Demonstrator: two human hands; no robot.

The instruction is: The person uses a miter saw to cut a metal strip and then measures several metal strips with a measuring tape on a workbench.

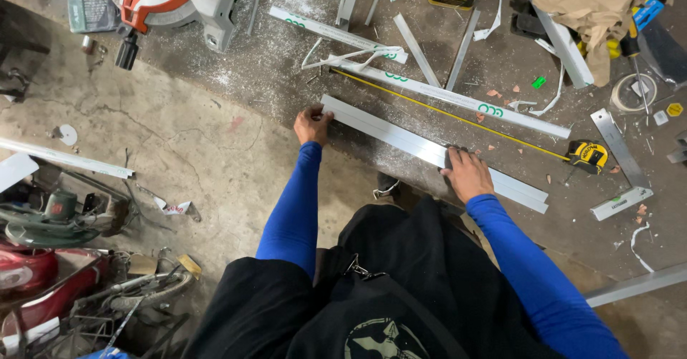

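Here, both hands are pressing on a long aluminium strip [401,136] lying on the concrete floor [193,144].
The left hand [313,124] is gripping its end; the right hand [469,174] is seemingly resting flat mid-length, beside a yellow tape measure [588,155].

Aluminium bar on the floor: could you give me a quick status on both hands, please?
Left hand gripping the end of the aluminium bar. Right hand pressed flat on its middle. Extended tape measure lies just beyond, parallel; nothing across the bar.
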